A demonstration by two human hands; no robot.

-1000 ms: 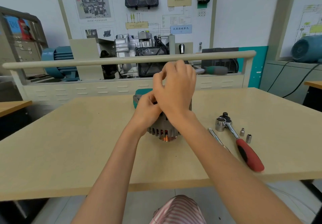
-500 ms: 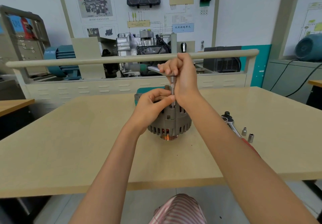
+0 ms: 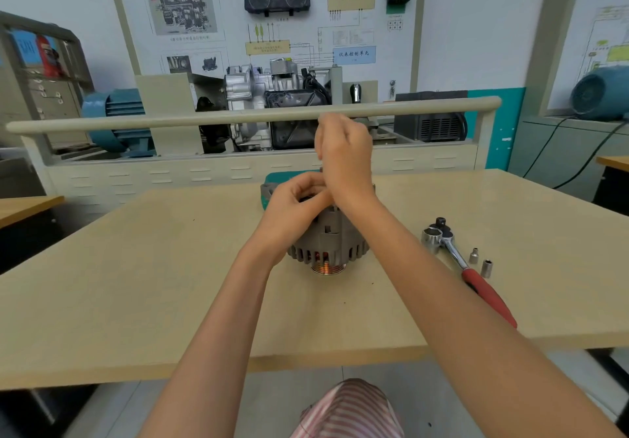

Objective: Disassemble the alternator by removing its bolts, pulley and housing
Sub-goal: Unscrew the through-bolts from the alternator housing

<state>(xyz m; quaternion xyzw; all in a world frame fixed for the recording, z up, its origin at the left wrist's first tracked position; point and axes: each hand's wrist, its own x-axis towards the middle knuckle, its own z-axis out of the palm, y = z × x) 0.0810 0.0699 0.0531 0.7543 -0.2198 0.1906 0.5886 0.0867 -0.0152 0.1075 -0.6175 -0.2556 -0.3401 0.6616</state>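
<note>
The alternator [image 3: 328, 243] stood on the table [image 3: 136, 267], pulley end down, with copper windings showing through its lower vents. Everything else is placed against it.

Directly above it, the right hand [image 3: 345, 155] was clenched, fingers curled as if around a tool handle; the blur and the hand's own back hid whatever it gripped, so the tool cannot be named. The left hand [image 3: 292, 204] sat on the alternator's upper left shoulder, fingers curled in and pinching at something by the top of the housing, likely steadying a driver shaft or a bolt; the item itself was not visible.

To the alternator's right lay a ratchet wrench [image 3: 469, 267] with a red handle, and just beyond that two small loose sockets [image 3: 480, 262]. Behind the alternator a teal object [image 3: 289, 176] showed partly.

The risk seemed to lie in balance: the unit rested on its narrow pulley with no vise, so hard turning from above could tip or spin it if the left hand slackened. A tool slipping off a bolt head could round it or jab the left fingers close beneath. A freed bolt might roll off the table.

No tray, box or bin was visible near the alternator; the sockets lay bare on the tabletop.
</note>
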